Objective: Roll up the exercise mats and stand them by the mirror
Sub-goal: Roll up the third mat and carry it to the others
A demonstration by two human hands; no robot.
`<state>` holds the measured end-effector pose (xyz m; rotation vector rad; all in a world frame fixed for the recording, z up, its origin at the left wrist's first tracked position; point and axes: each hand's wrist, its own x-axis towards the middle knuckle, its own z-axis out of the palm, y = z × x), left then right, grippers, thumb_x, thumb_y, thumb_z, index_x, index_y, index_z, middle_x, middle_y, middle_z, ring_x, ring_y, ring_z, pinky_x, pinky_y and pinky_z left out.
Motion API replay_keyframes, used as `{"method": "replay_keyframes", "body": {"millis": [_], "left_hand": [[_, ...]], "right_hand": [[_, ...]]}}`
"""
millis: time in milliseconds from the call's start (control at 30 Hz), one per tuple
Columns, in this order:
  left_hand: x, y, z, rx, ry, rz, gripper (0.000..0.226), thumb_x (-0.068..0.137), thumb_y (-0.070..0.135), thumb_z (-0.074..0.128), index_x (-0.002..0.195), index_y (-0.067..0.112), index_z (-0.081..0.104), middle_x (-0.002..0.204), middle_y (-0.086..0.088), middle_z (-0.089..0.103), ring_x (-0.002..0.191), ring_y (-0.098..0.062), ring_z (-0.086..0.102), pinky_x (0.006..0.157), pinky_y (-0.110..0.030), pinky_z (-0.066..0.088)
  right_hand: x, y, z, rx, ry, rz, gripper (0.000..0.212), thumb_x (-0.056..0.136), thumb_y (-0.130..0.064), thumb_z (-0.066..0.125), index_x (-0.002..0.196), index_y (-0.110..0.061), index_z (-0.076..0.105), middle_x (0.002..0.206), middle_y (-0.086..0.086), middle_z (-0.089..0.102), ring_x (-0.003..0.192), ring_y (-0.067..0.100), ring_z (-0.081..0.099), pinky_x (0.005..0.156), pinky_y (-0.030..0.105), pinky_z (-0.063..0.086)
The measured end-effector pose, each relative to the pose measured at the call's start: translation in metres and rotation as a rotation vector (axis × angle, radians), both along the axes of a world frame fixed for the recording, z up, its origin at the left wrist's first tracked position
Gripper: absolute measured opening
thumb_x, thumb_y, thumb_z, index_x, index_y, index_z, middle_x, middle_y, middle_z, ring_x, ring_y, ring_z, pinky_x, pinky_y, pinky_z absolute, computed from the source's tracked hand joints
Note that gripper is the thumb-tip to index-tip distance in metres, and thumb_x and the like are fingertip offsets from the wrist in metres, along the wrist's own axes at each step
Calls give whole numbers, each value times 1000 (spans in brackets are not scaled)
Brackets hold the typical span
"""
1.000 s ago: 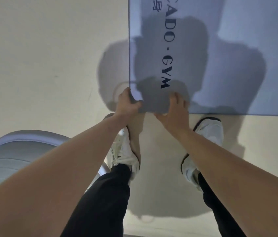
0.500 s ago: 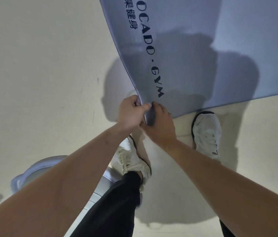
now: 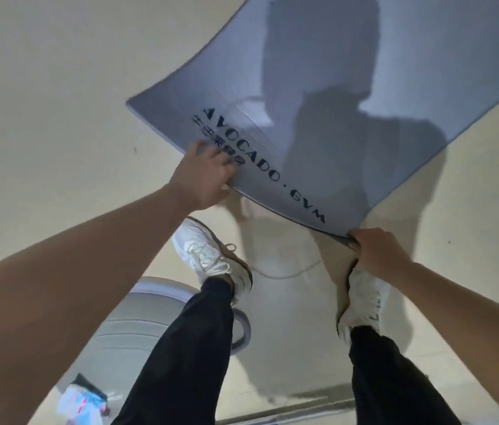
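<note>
A grey-blue exercise mat (image 3: 349, 96) printed with "AVOCADO · GYM" lies unrolled across the pale floor, its short near end lifted off the ground. My left hand (image 3: 208, 174) grips that end near the printed letters, fingers on top and thumb under the edge. My right hand (image 3: 377, 248) pinches the mat's near right corner in curled fingers. Both hands sit along the same short edge, about a mat-width apart. My shadow falls across the mat's middle.
My two white sneakers (image 3: 211, 256) stand just behind the lifted edge. A grey round exercise ball or stand (image 3: 138, 320) sits at lower left by my left leg. A small white-and-blue item (image 3: 79, 400) lies on the floor near the bottom left.
The hands, close together at one corner before, have spread apart along the mat's short edge. The mat's near end has swung round and lifted, showing the whole print.
</note>
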<state>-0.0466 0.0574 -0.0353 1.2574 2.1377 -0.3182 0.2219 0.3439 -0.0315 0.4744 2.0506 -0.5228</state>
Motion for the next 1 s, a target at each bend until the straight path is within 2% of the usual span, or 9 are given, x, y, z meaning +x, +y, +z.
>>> {"method": "replay_keyframes", "body": {"millis": [100, 200, 300, 367, 500, 633, 767, 867, 1000], "left_hand": [[36, 27, -10, -64, -113, 21, 42, 98, 45, 53, 132, 22, 62, 125, -2, 63, 118, -29, 55, 96, -42, 39], [87, 61, -20, -83, -241, -38, 64, 92, 59, 44, 143, 22, 53, 137, -4, 59, 126, -30, 54, 103, -42, 39], [128, 92, -30, -20, -331, -37, 83, 80, 70, 24, 139, 22, 57, 133, -4, 63, 120, -32, 58, 101, -45, 44], [147, 110, -29, 52, -368, -2, 73, 91, 68, 29, 133, 18, 62, 126, -6, 65, 116, -33, 60, 95, -46, 48], [164, 141, -38, 137, -228, 156, 37, 107, 48, 43, 122, 24, 68, 118, -3, 70, 110, -31, 65, 79, -39, 47], [159, 177, -65, 182, -16, 252, 38, 105, 52, 42, 109, 24, 68, 105, -10, 72, 100, -36, 67, 68, -37, 36], [136, 206, -93, 278, 144, 70, 45, 103, 55, 45, 104, 19, 73, 96, -15, 72, 90, -38, 66, 72, -39, 37], [120, 212, -122, 386, 180, -103, 43, 104, 50, 47, 100, 17, 74, 92, -14, 73, 88, -37, 66, 76, -43, 42], [100, 210, -166, 549, 111, -203, 45, 106, 50, 40, 110, 23, 75, 101, -3, 76, 92, -33, 68, 75, -40, 46]], "right_hand": [[44, 52, -4, 6, -37, -31, 23, 105, -17, 51, 120, -9, 67, 115, 22, 70, 100, 39, 64, 72, 35, 33], [76, 98, -12, 6, -31, -27, 23, 104, -18, 54, 119, -9, 69, 116, 20, 69, 102, 39, 63, 73, 35, 31], [101, 133, -20, -1, -25, -54, 24, 105, -18, 52, 121, -9, 68, 121, 19, 68, 108, 39, 61, 75, 34, 30], [115, 151, -25, 1, -31, -79, 23, 105, -18, 53, 117, -7, 68, 121, 20, 67, 106, 39, 61, 75, 34, 31], [124, 166, -29, 19, -22, -75, 19, 102, -22, 57, 116, -15, 66, 121, 16, 67, 95, 32, 58, 74, 35, 36], [108, 137, -38, -35, 70, -111, 46, 97, -32, 65, 140, -24, 53, 136, 8, 61, 118, 33, 59, 89, 38, 46], [84, 88, -65, 172, 369, 73, 65, 96, -24, 66, 152, -15, 34, 129, 15, 60, 105, 37, 64, 85, 46, 54], [72, 71, -94, 322, 460, 237, 83, 83, -11, 59, 158, -13, 23, 150, 23, 42, 123, 44, 52, 100, 57, 45], [63, 81, -142, 313, 642, 360, 75, 85, -36, 58, 153, -10, 41, 162, 18, 36, 143, 45, 36, 116, 64, 27]]}}
